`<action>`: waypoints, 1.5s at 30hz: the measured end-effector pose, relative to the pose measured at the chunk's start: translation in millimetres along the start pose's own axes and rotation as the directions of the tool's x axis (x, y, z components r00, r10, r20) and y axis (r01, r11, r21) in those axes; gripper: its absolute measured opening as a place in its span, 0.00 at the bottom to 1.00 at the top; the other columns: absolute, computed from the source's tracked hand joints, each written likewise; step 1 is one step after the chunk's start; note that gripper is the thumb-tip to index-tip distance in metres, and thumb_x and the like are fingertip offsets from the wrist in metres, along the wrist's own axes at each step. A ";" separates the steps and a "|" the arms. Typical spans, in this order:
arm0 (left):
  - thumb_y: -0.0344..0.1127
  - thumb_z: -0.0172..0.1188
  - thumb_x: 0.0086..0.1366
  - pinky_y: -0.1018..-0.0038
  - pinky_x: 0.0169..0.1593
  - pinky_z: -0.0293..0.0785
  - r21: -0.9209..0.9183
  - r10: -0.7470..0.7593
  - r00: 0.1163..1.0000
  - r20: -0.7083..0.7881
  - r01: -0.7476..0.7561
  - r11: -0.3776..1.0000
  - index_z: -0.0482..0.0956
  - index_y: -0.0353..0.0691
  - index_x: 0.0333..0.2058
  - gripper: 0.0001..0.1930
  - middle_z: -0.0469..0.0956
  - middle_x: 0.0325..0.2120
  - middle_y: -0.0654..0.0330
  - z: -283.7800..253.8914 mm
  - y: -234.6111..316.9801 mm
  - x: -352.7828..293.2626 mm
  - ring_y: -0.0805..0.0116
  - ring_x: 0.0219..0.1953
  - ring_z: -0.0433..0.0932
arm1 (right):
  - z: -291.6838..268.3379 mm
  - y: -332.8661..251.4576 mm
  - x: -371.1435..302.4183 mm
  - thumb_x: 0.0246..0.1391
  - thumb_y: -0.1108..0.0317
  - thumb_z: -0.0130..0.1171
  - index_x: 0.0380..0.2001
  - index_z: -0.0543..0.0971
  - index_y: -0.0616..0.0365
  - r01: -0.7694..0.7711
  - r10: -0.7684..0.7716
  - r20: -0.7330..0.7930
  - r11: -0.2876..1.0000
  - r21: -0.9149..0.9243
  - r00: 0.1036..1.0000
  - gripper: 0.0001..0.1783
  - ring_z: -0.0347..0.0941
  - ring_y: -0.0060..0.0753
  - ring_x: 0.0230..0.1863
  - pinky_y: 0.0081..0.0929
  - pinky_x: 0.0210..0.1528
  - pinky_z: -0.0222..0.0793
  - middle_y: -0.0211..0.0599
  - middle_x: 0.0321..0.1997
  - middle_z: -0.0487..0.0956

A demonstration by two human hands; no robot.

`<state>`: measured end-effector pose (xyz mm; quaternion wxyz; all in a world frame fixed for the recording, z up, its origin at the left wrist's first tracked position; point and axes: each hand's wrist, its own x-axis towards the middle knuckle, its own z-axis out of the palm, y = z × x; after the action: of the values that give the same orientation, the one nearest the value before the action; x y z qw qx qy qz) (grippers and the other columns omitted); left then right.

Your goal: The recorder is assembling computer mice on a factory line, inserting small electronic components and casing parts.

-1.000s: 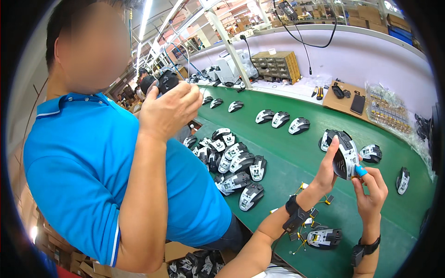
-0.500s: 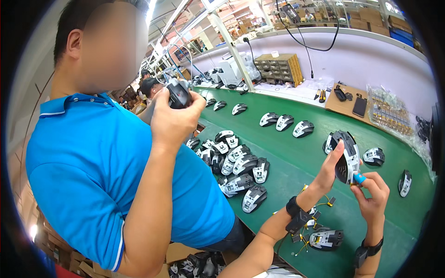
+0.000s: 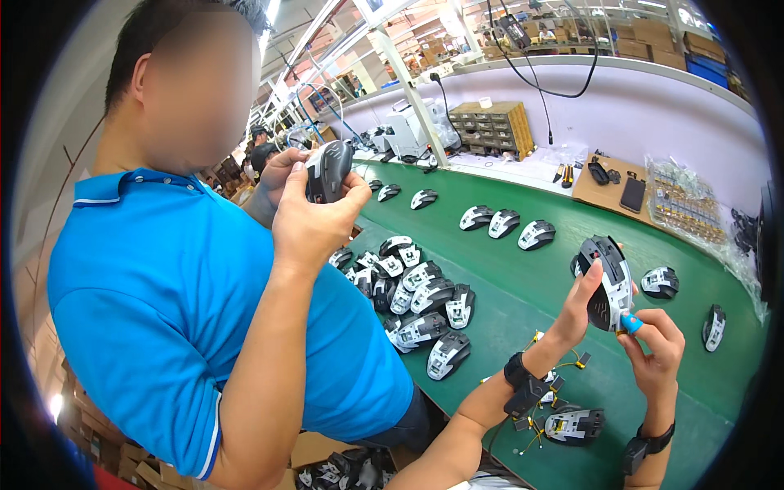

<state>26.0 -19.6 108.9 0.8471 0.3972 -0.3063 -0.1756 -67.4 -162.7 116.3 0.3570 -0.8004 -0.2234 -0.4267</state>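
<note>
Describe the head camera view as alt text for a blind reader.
The person's left hand holds a black and white computer mouse shell above a green bench while the right hand touches its lower end. At left, a co-worker holds another mouse near a pile of similar shells.

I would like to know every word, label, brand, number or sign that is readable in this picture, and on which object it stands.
No text is readable here.
Black power adapter, hanging at the top: its surface is too small and blurred to read.
Mouse in the left hand: no letters I can make out.
Phone: dark, no readable text.
</note>
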 end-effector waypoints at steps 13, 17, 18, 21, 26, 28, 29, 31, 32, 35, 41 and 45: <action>0.63 0.37 0.70 0.71 0.43 0.77 -0.024 -0.028 0.998 0.047 0.029 0.999 0.57 0.37 0.62 0.36 0.77 0.38 0.51 -5.2 9.7 0.9 0.66 0.37 0.79 | 4.8 -0.5 4.3 0.37 0.80 0.69 0.33 0.81 0.59 0.080 -0.079 -0.010 0.997 0.021 0.997 0.15 0.75 0.36 0.27 0.29 0.28 0.69 0.37 0.30 0.79; 0.62 0.37 0.70 0.70 0.42 0.78 -0.085 -0.023 1.000 -0.004 0.023 0.996 0.59 0.38 0.61 0.35 0.77 0.39 0.48 -11.6 4.6 2.5 0.63 0.37 0.80 | 13.6 -2.2 5.9 0.37 0.81 0.68 0.32 0.81 0.60 0.004 -0.004 -0.030 1.000 -0.015 1.000 0.14 0.76 0.39 0.29 0.30 0.29 0.71 0.39 0.32 0.79; 0.63 0.37 0.70 0.70 0.42 0.78 -0.081 -0.015 1.000 0.017 0.016 0.997 0.60 0.38 0.61 0.35 0.77 0.39 0.48 0.8 12.5 0.9 0.62 0.37 0.80 | 5.5 -13.7 10.0 0.37 0.81 0.68 0.32 0.81 0.60 0.034 -0.036 -0.072 0.999 -0.038 0.997 0.14 0.76 0.39 0.29 0.30 0.29 0.71 0.39 0.32 0.79; 0.64 0.35 0.69 0.68 0.44 0.77 -0.038 -0.036 0.999 -0.024 0.035 0.999 0.61 0.37 0.61 0.36 0.77 0.39 0.48 -5.0 -10.9 6.5 0.61 0.40 0.79 | 2.7 5.5 -5.2 0.37 0.77 0.72 0.31 0.81 0.58 -0.118 0.118 -0.056 0.993 0.004 0.991 0.14 0.77 0.39 0.31 0.29 0.31 0.74 0.39 0.32 0.79; 0.64 0.37 0.68 0.62 0.42 0.79 0.003 -0.058 0.996 -0.075 0.058 0.998 0.69 0.31 0.54 0.38 0.80 0.37 0.47 -4.4 1.4 1.7 0.56 0.36 0.81 | -4.5 9.9 -6.3 0.46 0.66 0.68 0.32 0.79 0.55 0.106 -0.106 0.007 0.994 -0.029 0.994 0.10 0.78 0.38 0.37 0.30 0.37 0.77 0.34 0.38 0.79; 0.63 0.40 0.67 0.61 0.40 0.79 0.121 -0.002 0.998 -0.063 0.009 0.993 0.67 0.32 0.55 0.36 0.78 0.41 0.49 -27.0 4.9 0.0 0.53 0.36 0.80 | 6.5 6.0 -4.5 0.47 0.67 0.69 0.32 0.80 0.57 0.144 -0.144 -0.057 0.990 0.006 0.988 0.10 0.78 0.41 0.35 0.32 0.34 0.76 0.39 0.38 0.79; 0.63 0.41 0.67 0.61 0.38 0.79 0.114 0.045 0.994 -0.095 -0.034 0.993 0.67 0.33 0.54 0.35 0.78 0.40 0.50 -29.2 0.4 3.6 0.53 0.34 0.80 | 12.7 11.6 -10.0 0.49 0.65 0.68 0.31 0.79 0.58 0.144 -0.142 -0.081 0.989 0.025 0.987 0.10 0.78 0.42 0.34 0.33 0.34 0.76 0.39 0.36 0.79; 0.62 0.42 0.67 0.61 0.42 0.77 0.158 0.029 0.998 -0.059 -0.019 0.987 0.69 0.33 0.53 0.35 0.77 0.44 0.51 -29.4 0.6 8.5 0.53 0.38 0.79 | 9.2 12.6 -16.0 0.52 0.63 0.64 0.31 0.77 0.57 0.129 -0.129 -0.020 0.992 -0.005 0.991 0.10 0.77 0.43 0.38 0.35 0.36 0.75 0.38 0.38 0.77; 0.62 0.43 0.66 0.61 0.45 0.75 0.172 0.003 0.995 -0.101 0.015 0.985 0.69 0.32 0.54 0.35 0.76 0.46 0.51 -47.7 -0.2 11.6 0.53 0.42 0.77 | 12.9 17.0 -18.7 0.52 0.64 0.63 0.31 0.75 0.57 0.155 -0.154 -0.037 0.987 0.044 0.987 0.10 0.76 0.45 0.39 0.37 0.38 0.74 0.38 0.39 0.77; 0.63 0.45 0.65 0.60 0.53 0.72 0.183 -0.132 0.975 -0.179 0.165 0.969 0.71 0.32 0.54 0.36 0.75 0.49 0.50 -104.3 2.3 23.0 0.53 0.50 0.75 | 21.2 10.8 -15.2 0.46 0.66 0.63 0.28 0.73 0.58 0.222 -0.219 -0.123 0.975 0.012 0.968 0.10 0.75 0.46 0.39 0.38 0.36 0.73 0.40 0.37 0.75; 0.57 0.47 0.66 0.63 0.51 0.71 0.188 -0.027 0.957 -0.289 0.084 0.979 0.72 0.31 0.51 0.32 0.76 0.47 0.51 -0.2 13.3 -0.6 0.53 0.49 0.75 | 9.8 9.5 -13.2 0.52 0.57 0.63 0.31 0.76 0.52 0.135 -0.135 -0.076 0.991 0.004 0.988 0.12 0.75 0.44 0.34 0.37 0.31 0.71 0.35 0.33 0.75; 0.58 0.44 0.66 0.63 0.52 0.71 0.309 0.113 0.954 -0.278 -0.023 0.951 0.72 0.30 0.51 0.32 0.76 0.47 0.50 -3.2 -4.2 4.6 0.53 0.49 0.75 | 3.1 8.5 -5.0 0.51 0.57 0.63 0.31 0.75 0.54 0.006 -0.004 -0.059 0.999 0.034 0.998 0.13 0.75 0.46 0.33 0.38 0.31 0.70 0.38 0.31 0.74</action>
<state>31.4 -22.9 105.8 0.8178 0.5328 -0.2145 -0.0362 -62.8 -166.1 107.6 0.3762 -0.7805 -0.2219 -0.4472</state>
